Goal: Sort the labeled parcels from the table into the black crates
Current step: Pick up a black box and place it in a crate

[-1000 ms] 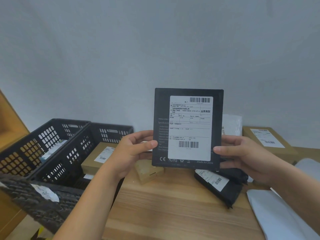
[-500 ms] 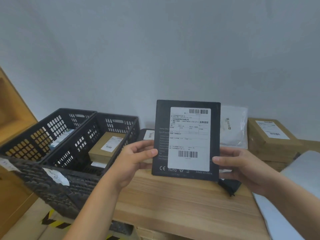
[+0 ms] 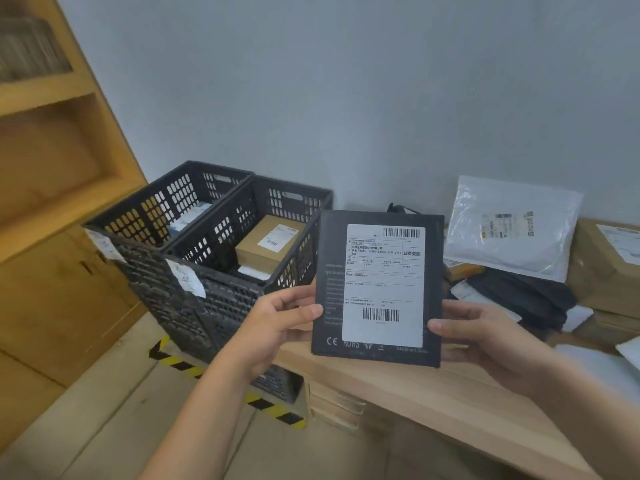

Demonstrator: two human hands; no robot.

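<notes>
While held upright above the table edge: black flat parcel (image 3: pixel 377 289), white shipping label (image 3: pixel 383 285) facing the camera, 2 barcodes on it, "CE", "RoHS" and "Made in China" printed along the bottom.
Head view, left hand (image 3: pixel 277 329): gripped the parcel's left edge, thumb pressed on the front face, fingers curled behind.
Head view, right hand (image 3: pixel 485 336): gripped the parcel's lower right edge, thumb on the front, remaining fingers hidden behind the parcel.
Head view, table (image 3: pixel 433 393): light wood, near the parcel's bottom edge but not touching as far as could be told.
Head view, near black crate (image 3: pixel 242 289): stood left of the table, just beside the parcel; held a brown box (image 3: pixel 268 245) with a white label, lying on other items; paper tag (image 3: pixel 187 277) on its front rim.
Head view, far black crate (image 3: pixel 152 216): touching the near one on its left side; held a parcel only partly visible through the slots; paper tag on its corner.
Head view, table's far right: white padded mailer (image 3: pixel 512 230) leaning over dark bags (image 3: pixel 519 296); brown cartons (image 3: pixel 606 268) stacked at the edge.
Head view, left background: wooden shelving (image 3: pixel 59 161).
Head view, floor: yellow-and-black tape (image 3: pixel 173 362) beside the crates.
</notes>
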